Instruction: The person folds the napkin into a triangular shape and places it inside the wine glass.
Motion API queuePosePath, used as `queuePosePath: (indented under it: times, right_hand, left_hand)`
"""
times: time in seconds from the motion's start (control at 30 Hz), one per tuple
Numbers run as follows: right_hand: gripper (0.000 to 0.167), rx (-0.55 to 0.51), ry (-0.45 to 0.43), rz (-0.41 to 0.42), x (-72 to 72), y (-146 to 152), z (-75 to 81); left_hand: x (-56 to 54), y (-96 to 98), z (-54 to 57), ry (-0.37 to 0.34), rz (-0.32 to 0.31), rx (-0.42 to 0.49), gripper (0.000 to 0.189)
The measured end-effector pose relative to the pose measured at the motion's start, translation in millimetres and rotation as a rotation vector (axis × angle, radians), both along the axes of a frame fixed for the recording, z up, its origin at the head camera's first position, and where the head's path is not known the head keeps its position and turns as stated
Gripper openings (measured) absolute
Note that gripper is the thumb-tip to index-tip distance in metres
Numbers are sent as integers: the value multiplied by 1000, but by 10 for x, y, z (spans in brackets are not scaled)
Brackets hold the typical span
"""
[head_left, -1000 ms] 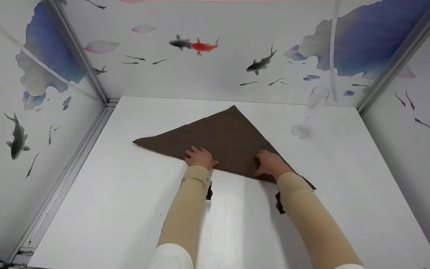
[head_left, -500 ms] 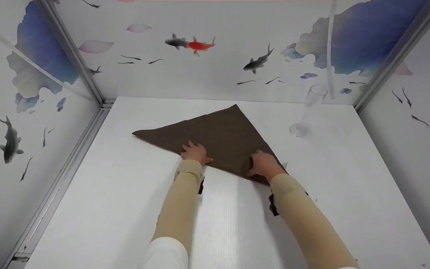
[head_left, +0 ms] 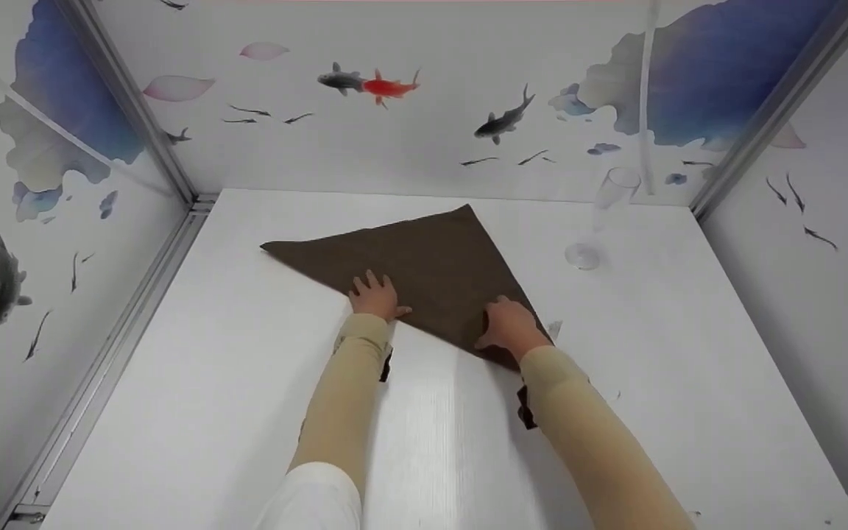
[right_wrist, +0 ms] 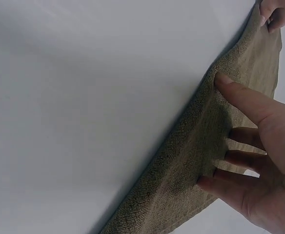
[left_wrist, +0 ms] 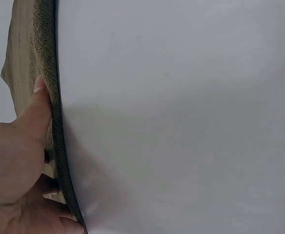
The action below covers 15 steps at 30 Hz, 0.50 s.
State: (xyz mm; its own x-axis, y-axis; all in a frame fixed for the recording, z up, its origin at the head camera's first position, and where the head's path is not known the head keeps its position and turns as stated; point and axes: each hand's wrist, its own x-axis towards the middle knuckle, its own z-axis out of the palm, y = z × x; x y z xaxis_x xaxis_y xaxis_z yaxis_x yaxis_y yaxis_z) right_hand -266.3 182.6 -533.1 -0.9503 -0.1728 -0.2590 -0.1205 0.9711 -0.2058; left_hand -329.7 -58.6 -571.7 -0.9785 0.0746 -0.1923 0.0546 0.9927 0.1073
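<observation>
A brown cloth (head_left: pixel 431 254), folded into a triangle, lies on the white table. My left hand (head_left: pixel 375 298) rests on its long near edge with fingers spread flat. The left wrist view shows that thumb (left_wrist: pixel 39 105) lying along the fold. Farther right, my right hand (head_left: pixel 510 326) touches the cloth near its right corner. In the right wrist view its slightly bent fingers (right_wrist: pixel 242 161) press the fabric with their tips, and the thumb (right_wrist: pixel 240 97) lies apart at the fold. The right forearm hides the cloth's right corner in the head view.
A clear stemmed glass (head_left: pixel 601 217) stands at the back right of the white table (head_left: pixel 247 368), beyond the cloth. A small clear scrap (head_left: pixel 555 330) shows beside the right wrist. Printed wall panels (head_left: pixel 424 147) enclose the table at the back and both sides.
The cloth has turned clockwise on the table: its left corner moved away from me, its right corner went behind the right forearm. Both hands shifted along with it. The glass stays standing.
</observation>
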Motion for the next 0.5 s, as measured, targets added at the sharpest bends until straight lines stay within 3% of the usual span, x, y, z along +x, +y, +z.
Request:
queuePosePath:
  times: [0.17,0.27,0.37,0.5]
  right_hand:
    - [73,-5,-17,-13,42,5,-9]
    - [75,-4,-33,-8,57,22,-9]
    - [75,-3,-47,19,52,51,12]
    - [71,-81,-105,60,16,145,58]
  left_hand:
    - [87,47,17,18,23,-19,88]
    - [168,126,134,64,34,-52,86]
    - [245,209,248,129,7,-71,73]
    - [320,291,349,168,-27,-68,57]
